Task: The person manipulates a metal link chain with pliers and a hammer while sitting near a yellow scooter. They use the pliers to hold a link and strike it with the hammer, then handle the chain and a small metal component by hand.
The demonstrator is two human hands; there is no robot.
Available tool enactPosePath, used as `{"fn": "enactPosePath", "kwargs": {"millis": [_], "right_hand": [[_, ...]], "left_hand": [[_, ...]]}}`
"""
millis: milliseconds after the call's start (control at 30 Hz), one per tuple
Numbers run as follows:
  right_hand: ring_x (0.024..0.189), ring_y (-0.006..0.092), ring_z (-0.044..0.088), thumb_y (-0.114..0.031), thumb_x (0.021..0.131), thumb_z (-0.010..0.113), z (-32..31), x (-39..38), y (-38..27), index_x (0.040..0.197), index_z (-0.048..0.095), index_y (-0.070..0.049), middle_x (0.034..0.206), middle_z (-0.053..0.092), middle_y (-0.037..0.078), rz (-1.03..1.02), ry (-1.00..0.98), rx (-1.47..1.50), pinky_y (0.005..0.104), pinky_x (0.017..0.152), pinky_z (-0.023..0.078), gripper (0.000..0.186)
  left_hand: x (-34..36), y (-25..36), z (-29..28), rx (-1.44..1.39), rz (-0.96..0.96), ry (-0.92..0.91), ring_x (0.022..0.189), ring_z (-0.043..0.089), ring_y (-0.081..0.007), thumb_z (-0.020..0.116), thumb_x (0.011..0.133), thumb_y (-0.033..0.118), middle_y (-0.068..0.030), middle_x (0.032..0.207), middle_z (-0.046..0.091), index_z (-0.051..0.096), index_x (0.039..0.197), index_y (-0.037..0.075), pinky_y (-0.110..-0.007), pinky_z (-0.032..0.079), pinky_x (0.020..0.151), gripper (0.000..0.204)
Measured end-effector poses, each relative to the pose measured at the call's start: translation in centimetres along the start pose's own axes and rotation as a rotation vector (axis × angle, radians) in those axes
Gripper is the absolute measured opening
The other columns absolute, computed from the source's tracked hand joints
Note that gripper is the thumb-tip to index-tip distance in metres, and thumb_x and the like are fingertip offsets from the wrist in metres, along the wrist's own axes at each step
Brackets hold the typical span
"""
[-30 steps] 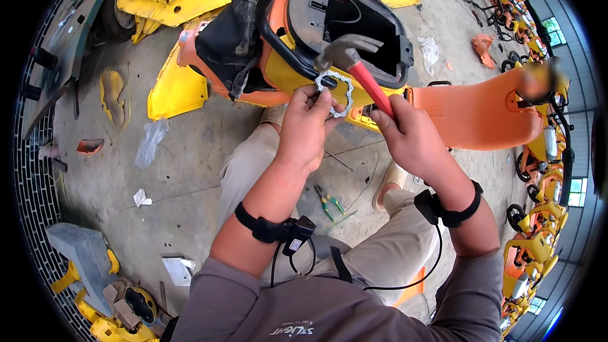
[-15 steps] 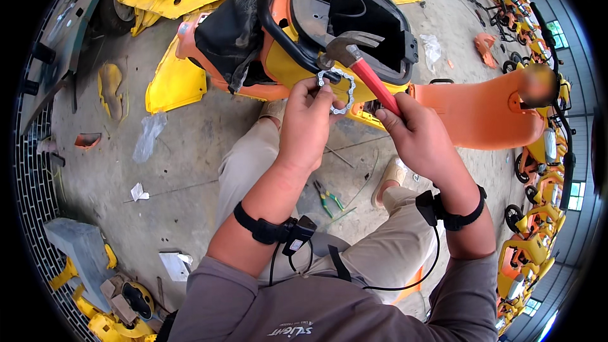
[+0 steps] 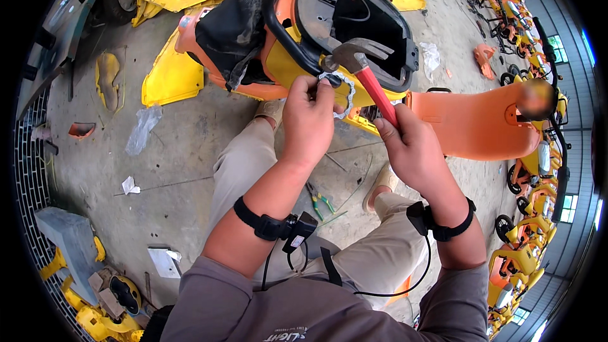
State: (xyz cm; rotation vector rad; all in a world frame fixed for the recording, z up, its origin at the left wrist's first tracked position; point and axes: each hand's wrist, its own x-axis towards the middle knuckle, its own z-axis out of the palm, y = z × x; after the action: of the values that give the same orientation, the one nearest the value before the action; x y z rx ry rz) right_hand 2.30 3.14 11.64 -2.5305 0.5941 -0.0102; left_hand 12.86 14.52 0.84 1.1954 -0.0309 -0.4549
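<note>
While left hand (image 3: 309, 120) pinches a pale toothed metal ring (image 3: 339, 92) against the scooter frame (image 3: 288, 57), right hand (image 3: 408, 149) is closed around the red-handled claw hammer (image 3: 361, 66). Step: seating ring. Next likely needs short, aimed taps clear of fingers.

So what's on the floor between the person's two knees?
In the head view, pliers with green handles lie on the concrete floor between the knees, beside a thin wire or rod.
</note>
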Motion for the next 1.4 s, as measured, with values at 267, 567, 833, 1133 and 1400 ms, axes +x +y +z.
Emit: {"fn": "enactPosePath", "kwargs": {"millis": [267, 567, 833, 1133, 1400], "right_hand": [[0.061, 0.0306, 0.057, -0.023, 0.099, 0.063, -0.8, 0.5, -0.6, 0.093, 0.056, 0.001, 0.069, 0.058, 0.017, 0.014, -0.029, 0.037, 0.0399, 0.06, 0.047, 0.026], [0.062, 0.0302, 0.056, -0.023, 0.1, 0.061, -0.9, 1.0, -0.8, 0.095, 0.056, 0.001, 0.07, 0.058, 0.017, 0.026, -0.079, 0.011, 0.0395, 0.061, 0.046, 0.026], [0.061, 0.0275, 0.054, -0.026, 0.1, 0.062, -1.2, 0.8, -0.8, 0.095, 0.056, 0.002, 0.069, 0.056, 0.016, 0.038, -0.114, 0.047, 0.0388, 0.061, 0.046, 0.029], [0.064, 0.0264, 0.058, -0.027, 0.1, 0.062, -2.4, 1.1, -0.7, 0.098, 0.059, 0.002, 0.07, 0.058, 0.016, 0.055, -0.134, 0.061, 0.0391, 0.064, 0.047, 0.029], [0.07, 0.0193, 0.06, -0.029, 0.101, 0.06, -2.8, 1.7, -0.8, 0.104, 0.063, 0.002, 0.074, 0.06, 0.011, 0.108, -0.195, 0.059, 0.0382, 0.069, 0.048, 0.031]], "left_hand": [[-0.2, 0.6, -0.3, -0.056, -0.068, -0.028, 0.077, 0.069, -0.0134, 0.054, 0.104, 0.019, -0.0054, 0.095, 0.066, 0.054, 0.104, 0.004, -0.024, 0.051, 0.065, 0.015], [-0.3, 0.6, -0.4, -0.046, -0.084, -0.05, 0.084, 0.071, -0.0161, 0.053, 0.105, 0.019, -0.0073, 0.102, 0.067, 0.054, 0.108, 0.002, -0.027, 0.055, 0.071, 0.017], [-0.2, 0.7, -0.4, -0.063, -0.101, -0.065, 0.089, 0.071, -0.0157, 0.052, 0.106, 0.019, -0.0074, 0.103, 0.067, 0.054, 0.11, 0.002, -0.028, 0.056, 0.073, 0.017], [-0.3, 0.7, -0.2, -0.059, -0.102, -0.055, 0.09, 0.07, -0.0148, 0.052, 0.106, 0.021, -0.0072, 0.104, 0.066, 0.054, 0.111, 0.002, -0.028, 0.056, 0.076, 0.019], [-0.2, 0.1, -0.5, -0.053, -0.084, -0.042, 0.095, 0.067, -0.014, 0.054, 0.106, 0.021, -0.0078, 0.103, 0.066, 0.055, 0.111, 0.001, -0.027, 0.056, 0.074, 0.02]]}}
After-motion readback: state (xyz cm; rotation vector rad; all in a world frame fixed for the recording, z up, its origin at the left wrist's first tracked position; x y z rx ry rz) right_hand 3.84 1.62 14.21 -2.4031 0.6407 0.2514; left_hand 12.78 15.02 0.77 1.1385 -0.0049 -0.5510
